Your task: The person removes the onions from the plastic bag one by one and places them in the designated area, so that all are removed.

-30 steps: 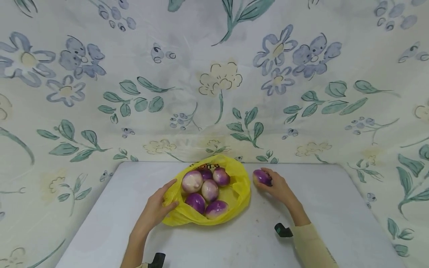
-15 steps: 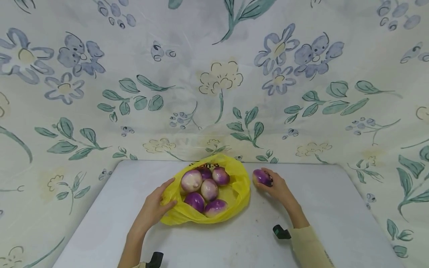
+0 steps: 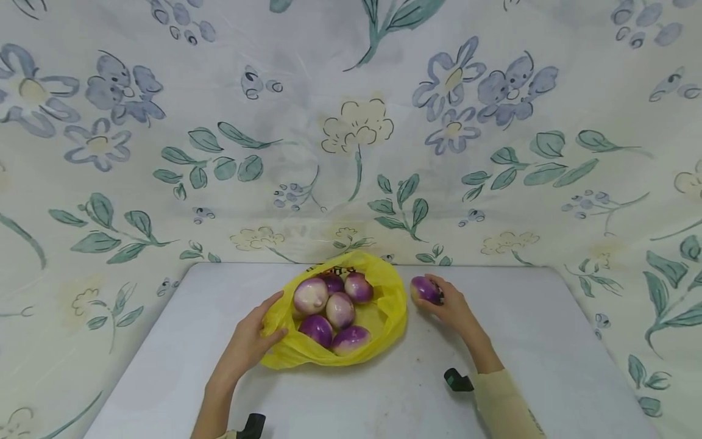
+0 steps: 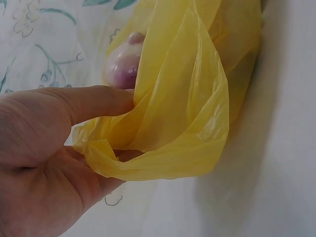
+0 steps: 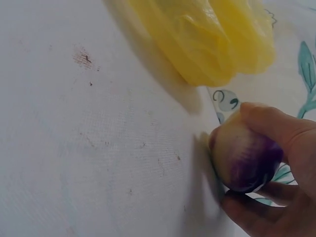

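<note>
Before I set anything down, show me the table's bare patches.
The table is bare left of the left arm, right of the right arm, and between them in front of the yellow bag. Crowded: the bag's sides, with left fingers gripping it and right fingers holding a vegetable.

At 12 o'clock from the yellow bag (image 3: 396, 305), passage is blocked by the floral cloth (image 3: 307, 134) behind the desk (image 3: 373, 402). Between 8 and 9, the rim is taken up by the left grip (image 3: 251, 338). At 3, only a narrow gap is left before the held vegetable (image 3: 422, 290), backed by the right grip (image 3: 452, 308). The bag mouth is mostly filled by vegetables (image 3: 340, 311); a pocket is left at 4. Wide room is left at 6, flanked by forearms.
</note>
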Tool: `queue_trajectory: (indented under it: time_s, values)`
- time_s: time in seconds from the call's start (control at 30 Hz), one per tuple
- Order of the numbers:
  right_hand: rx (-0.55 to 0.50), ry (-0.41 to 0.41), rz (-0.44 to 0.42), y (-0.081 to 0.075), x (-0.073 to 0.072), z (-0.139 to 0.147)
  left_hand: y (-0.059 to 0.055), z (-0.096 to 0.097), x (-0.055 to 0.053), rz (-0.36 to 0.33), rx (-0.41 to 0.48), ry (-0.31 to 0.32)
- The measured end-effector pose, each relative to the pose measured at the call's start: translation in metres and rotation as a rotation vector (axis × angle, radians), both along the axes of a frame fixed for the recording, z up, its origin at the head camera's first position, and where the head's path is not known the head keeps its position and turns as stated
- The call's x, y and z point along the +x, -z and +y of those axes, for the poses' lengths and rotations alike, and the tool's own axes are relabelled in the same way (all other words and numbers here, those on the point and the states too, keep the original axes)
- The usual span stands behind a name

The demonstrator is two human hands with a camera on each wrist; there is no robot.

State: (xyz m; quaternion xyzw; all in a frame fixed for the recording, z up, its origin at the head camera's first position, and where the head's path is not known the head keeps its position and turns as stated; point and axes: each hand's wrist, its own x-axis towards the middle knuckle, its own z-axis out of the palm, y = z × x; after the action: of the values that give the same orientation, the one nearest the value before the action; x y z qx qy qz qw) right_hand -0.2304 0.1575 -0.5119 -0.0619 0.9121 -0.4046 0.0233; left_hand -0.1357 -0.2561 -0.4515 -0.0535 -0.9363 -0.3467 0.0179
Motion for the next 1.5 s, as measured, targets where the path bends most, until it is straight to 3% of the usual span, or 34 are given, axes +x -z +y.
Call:
queue_trajectory:
  time_s: [0.33, 0.63, 1.5]
  values:
    - [0.024, 0.011, 0.061, -0.004, 0.005, -0.006, -0.002, -0.001, 0.001, 0.035, 0.013, 0.011]
    - [0.121, 0.001, 0.101, 0.0, 0.008, -0.01, 0.001, -0.001, 0.004, 0.046, 0.011, 0.012]
    - [0.124, 0.014, 0.128, 0.001, 0.011, -0.01, 0.001, -0.001, 0.002, 0.05, 0.015, 0.025]
